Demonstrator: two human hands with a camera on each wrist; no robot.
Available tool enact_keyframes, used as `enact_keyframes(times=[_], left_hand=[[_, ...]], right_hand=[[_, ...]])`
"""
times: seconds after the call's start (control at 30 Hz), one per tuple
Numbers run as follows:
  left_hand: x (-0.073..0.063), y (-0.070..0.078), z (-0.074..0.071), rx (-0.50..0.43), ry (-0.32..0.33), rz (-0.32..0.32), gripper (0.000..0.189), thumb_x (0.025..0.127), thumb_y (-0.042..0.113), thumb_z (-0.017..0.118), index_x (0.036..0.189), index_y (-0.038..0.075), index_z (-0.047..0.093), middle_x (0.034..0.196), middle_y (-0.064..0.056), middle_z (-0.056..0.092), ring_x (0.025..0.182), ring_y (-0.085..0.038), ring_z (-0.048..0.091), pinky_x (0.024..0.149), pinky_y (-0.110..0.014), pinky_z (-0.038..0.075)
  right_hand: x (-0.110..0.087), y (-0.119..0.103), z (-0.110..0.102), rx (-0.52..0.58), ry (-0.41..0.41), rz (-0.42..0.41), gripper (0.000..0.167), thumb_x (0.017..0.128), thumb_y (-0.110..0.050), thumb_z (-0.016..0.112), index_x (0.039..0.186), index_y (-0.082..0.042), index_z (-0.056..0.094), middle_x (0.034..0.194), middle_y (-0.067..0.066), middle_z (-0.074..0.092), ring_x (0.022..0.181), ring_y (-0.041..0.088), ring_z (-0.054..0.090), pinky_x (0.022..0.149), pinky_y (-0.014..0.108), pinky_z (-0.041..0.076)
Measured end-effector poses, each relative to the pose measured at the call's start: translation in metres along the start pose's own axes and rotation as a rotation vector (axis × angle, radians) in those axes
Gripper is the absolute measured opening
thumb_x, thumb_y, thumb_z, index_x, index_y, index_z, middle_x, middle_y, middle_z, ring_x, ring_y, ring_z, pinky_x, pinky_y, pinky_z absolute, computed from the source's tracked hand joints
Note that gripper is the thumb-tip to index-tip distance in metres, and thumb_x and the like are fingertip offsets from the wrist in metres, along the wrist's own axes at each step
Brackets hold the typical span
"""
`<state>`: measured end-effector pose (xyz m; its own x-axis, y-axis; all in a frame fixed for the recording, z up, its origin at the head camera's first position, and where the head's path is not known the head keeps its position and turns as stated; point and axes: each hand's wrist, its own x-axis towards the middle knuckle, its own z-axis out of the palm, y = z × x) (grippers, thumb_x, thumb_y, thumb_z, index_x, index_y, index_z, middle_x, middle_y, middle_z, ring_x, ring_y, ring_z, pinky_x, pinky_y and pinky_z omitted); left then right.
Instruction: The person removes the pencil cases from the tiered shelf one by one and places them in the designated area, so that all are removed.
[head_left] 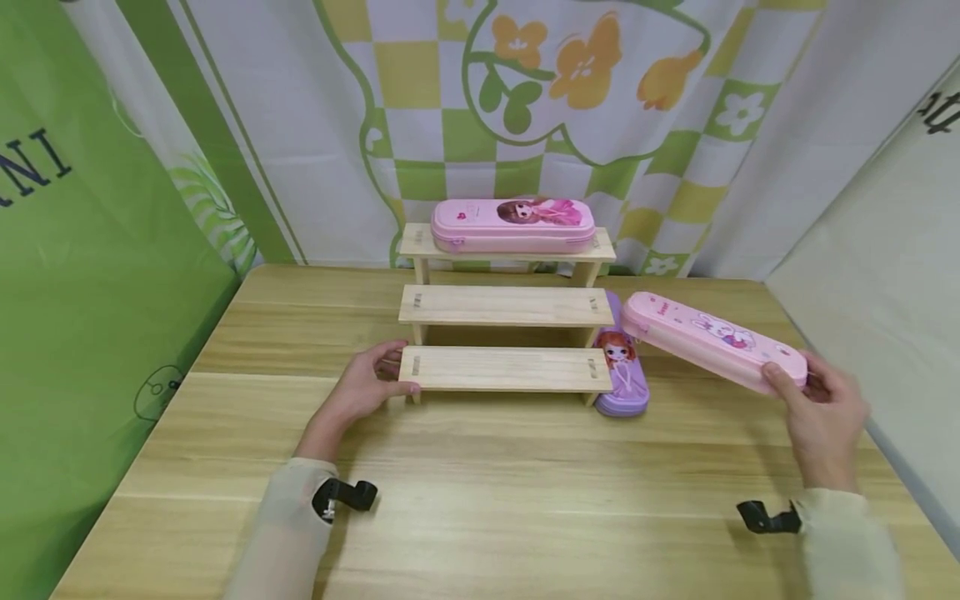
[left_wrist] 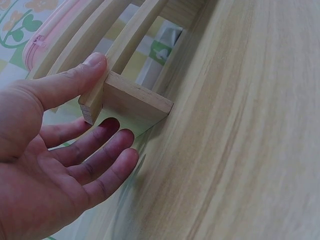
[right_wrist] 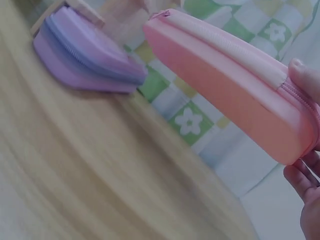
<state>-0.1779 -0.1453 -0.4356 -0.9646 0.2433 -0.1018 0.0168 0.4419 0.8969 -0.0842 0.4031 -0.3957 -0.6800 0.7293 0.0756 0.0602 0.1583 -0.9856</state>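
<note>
Bunny case slants lengthwise from far left to near right.

Two pink pencil cases, one far and one right, and one purple pencil case are counted, three altogether. One wooden stand with three tiers is seen, along with one left hand, one right hand and two black wrist mounts.

A zipped pink rabbit-print case slants in the right hand, right of an upright three-tier wooden stand.
</note>
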Motion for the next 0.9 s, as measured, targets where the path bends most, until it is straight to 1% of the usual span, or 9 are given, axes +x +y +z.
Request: enact_keyframes(times=[0.07, 0.23, 0.4, 0.47, 0.53, 0.67, 0.77, 0.87, 0.9], left_hand=[[0.000, 0.000, 0.000, -0.001, 0.000, -0.002, 0.078, 0.082, 0.010, 0.084, 0.149, 0.000, 0.045, 0.134, -0.021, 0.059, 0.117, -0.035, 0.058, 0.099, -0.046, 0.048], [0.000, 0.000, 0.001, -0.006, -0.002, -0.002, 0.078, 0.082, 0.011, 0.084, 0.149, 0.000, 0.045, 0.134, -0.021, 0.058, 0.118, -0.035, 0.058, 0.098, -0.046, 0.049], [0.001, -0.001, 0.002, -0.007, -0.003, 0.001, 0.078, 0.083, 0.011, 0.083, 0.149, 0.000, 0.044, 0.135, -0.021, 0.058, 0.117, -0.035, 0.058, 0.097, -0.044, 0.049], [0.001, -0.001, 0.002, -0.009, -0.004, -0.002, 0.078, 0.082, 0.011, 0.083, 0.149, 0.000, 0.044, 0.135, -0.021, 0.058, 0.118, -0.035, 0.058, 0.097, -0.044, 0.049], [0.001, -0.002, 0.001, -0.012, -0.005, -0.005, 0.079, 0.082, 0.011, 0.084, 0.149, 0.000, 0.044, 0.135, -0.021, 0.057, 0.118, -0.035, 0.058, 0.097, -0.044, 0.049], [0.000, -0.001, 0.001, -0.007, -0.005, -0.008, 0.079, 0.082, 0.012, 0.084, 0.150, 0.001, 0.044, 0.135, -0.021, 0.057, 0.119, -0.036, 0.057, 0.097, -0.044, 0.049], [-0.001, -0.001, 0.001, -0.003, -0.008, -0.010, 0.080, 0.082, 0.012, 0.084, 0.150, 0.003, 0.044, 0.136, -0.020, 0.057, 0.119, -0.036, 0.058, 0.097, -0.045, 0.049], [0.000, -0.002, 0.001, -0.007, -0.009, -0.010, 0.080, 0.081, 0.012, 0.084, 0.150, 0.003, 0.044, 0.136, -0.019, 0.058, 0.119, -0.035, 0.058, 0.098, -0.045, 0.049], [0.000, -0.002, 0.001, -0.009, -0.011, -0.008, 0.080, 0.081, 0.012, 0.084, 0.150, 0.003, 0.044, 0.136, -0.019, 0.058, 0.119, -0.035, 0.058, 0.098, -0.046, 0.049]], right_hand=[[0.001, 0.005, -0.002, -0.067, 0.003, -0.009, 0.057, 0.084, -0.011, 0.083, 0.137, -0.008, 0.062, 0.103, -0.013, 0.053, 0.089, 0.000, 0.052, 0.070, 0.001, 0.044], [0.003, 0.017, -0.006, -0.184, 0.023, -0.037, 0.058, 0.085, -0.018, 0.082, 0.137, -0.007, 0.062, 0.101, -0.017, 0.052, 0.088, -0.003, 0.051, 0.072, 0.000, 0.042], [0.006, 0.029, -0.010, -0.172, 0.054, -0.047, 0.057, 0.084, -0.017, 0.083, 0.136, -0.007, 0.063, 0.101, -0.017, 0.052, 0.085, -0.003, 0.052, 0.071, 0.000, 0.043], [0.006, 0.034, -0.013, -0.163, 0.058, -0.038, 0.057, 0.084, -0.016, 0.083, 0.136, -0.007, 0.063, 0.102, -0.016, 0.052, 0.085, -0.003, 0.052, 0.071, 0.000, 0.043], [0.006, 0.040, -0.014, -0.183, 0.059, -0.044, 0.057, 0.084, -0.018, 0.083, 0.136, -0.006, 0.063, 0.102, -0.016, 0.051, 0.085, -0.004, 0.052, 0.071, 0.000, 0.043], [0.004, 0.049, -0.016, -0.209, 0.061, -0.028, 0.057, 0.084, -0.021, 0.083, 0.136, -0.007, 0.064, 0.103, -0.017, 0.050, 0.085, -0.007, 0.053, 0.073, -0.001, 0.043], [0.001, 0.050, -0.015, -0.198, 0.056, 0.025, 0.061, 0.082, -0.023, 0.085, 0.137, -0.010, 0.063, 0.101, -0.019, 0.053, 0.084, -0.007, 0.055, 0.072, -0.001, 0.043], [-0.005, 0.052, -0.014, -0.126, 0.026, 0.119, 0.068, 0.079, -0.022, 0.088, 0.140, -0.011, 0.060, 0.100, -0.018, 0.057, 0.085, -0.006, 0.057, 0.069, 0.001, 0.045], [-0.008, 0.052, -0.013, -0.121, 0.015, 0.141, 0.071, 0.078, -0.023, 0.089, 0.141, -0.011, 0.059, 0.099, -0.018, 0.057, 0.085, -0.006, 0.057, 0.069, 0.001, 0.046]])
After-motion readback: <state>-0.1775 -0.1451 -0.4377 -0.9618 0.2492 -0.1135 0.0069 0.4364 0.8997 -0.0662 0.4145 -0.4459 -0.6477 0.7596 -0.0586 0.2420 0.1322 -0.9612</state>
